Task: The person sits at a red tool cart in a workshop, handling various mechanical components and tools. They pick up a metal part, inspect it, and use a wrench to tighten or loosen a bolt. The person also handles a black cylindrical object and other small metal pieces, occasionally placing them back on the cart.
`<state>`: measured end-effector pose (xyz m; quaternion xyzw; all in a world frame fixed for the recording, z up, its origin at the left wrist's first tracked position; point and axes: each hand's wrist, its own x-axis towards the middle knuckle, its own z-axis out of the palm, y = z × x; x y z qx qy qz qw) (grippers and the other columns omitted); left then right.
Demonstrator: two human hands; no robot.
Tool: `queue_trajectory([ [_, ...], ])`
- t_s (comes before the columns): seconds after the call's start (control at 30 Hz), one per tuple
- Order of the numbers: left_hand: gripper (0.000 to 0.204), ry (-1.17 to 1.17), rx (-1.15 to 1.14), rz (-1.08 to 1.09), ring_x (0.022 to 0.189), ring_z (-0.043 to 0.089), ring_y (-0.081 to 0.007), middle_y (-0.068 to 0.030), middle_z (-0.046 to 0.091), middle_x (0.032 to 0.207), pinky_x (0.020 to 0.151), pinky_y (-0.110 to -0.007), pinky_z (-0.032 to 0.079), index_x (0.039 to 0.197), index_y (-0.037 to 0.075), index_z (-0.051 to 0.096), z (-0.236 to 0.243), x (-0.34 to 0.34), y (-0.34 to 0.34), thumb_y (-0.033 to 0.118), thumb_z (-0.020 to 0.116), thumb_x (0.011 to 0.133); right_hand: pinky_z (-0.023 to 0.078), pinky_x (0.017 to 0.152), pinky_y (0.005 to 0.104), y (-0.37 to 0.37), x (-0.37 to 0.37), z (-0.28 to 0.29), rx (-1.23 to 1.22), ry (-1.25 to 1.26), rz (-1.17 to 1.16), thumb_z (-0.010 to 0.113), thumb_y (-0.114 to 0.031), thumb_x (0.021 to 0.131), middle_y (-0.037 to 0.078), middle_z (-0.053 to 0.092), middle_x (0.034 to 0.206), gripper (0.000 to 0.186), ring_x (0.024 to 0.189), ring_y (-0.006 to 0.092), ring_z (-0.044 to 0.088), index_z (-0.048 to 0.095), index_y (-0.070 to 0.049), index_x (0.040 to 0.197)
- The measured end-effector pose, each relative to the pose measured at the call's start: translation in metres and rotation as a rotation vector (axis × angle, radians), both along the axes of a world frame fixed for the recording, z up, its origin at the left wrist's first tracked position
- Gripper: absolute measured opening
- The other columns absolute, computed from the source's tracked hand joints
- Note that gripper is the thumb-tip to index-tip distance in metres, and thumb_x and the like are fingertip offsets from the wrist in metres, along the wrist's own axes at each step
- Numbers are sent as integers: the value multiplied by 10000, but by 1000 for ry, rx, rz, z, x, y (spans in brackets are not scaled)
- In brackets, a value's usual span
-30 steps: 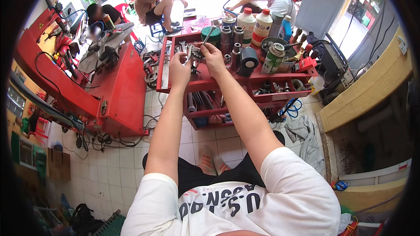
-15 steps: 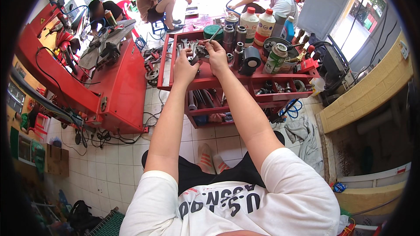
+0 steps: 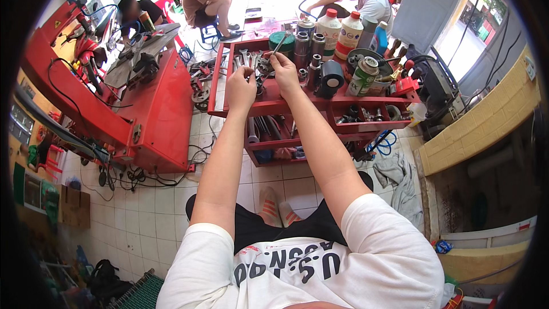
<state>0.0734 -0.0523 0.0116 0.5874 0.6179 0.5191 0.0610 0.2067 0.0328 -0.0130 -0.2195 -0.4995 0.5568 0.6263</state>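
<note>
Both my arms reach out over the top tray of a red tool cart (image 3: 216, 94). Between the thumb and fingers of my right hand (image 3: 285, 77) is a slim silver wrench (image 3: 281, 42), its end pointing up and away. Beside it, my left hand (image 3: 242, 87) has its fingers pinched together; what they hold, if anything, is too small to make out. A cluster of dark metal pieces (image 3: 264, 68) lies between my hands, partly hidden by them. Several wrenches (image 3: 245, 56) lie in the tray just beyond my left hand.
Sockets (image 3: 301, 48), red-capped bottles (image 3: 347, 35), a green-and-white spray can (image 3: 362, 77) and a black cylinder (image 3: 330, 79) stand right of my hands. An open drawer (image 3: 366, 129) holds metal parts. A red machine (image 3: 163, 109) stands left; several people sit beyond.
My left hand's fingers have drawn back slightly from the dark metal pieces and pinched together. My right hand keeps the wrench. A seated person in the background has raised an arm toward the head.
</note>
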Motion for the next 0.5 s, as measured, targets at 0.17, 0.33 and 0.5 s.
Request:
queue_trajectory([
  [0.17,359,72,59,-32,1056,716,-342,-147,755,1091,926,-444,557,1155,40,662,-3,-2,1,182,767,842,501,887,259,-2,-4,3,2,-8,-22,639,-165,1067,-5,746,1059,209,971,82,645,754,-58,1204],
  [0.33,649,194,-63,-48,1159,687,-346,-162,722,1234,996,-444,536,1352,59,551,4,5,-4,233,838,797,519,861,265,-3,-4,4,170,-67,-209,675,-148,1042,26,726,1101,178,1003,110,656,782,-36,1127],
  [0.5,707,212,-69,-80,1214,648,-374,-176,693,1280,1021,-468,513,1375,84,539,2,4,1,282,874,785,506,954,328,2,-6,0,249,-149,-229,696,-140,1009,75,726,1152,157,1090,203,655,796,-46,1084],
])
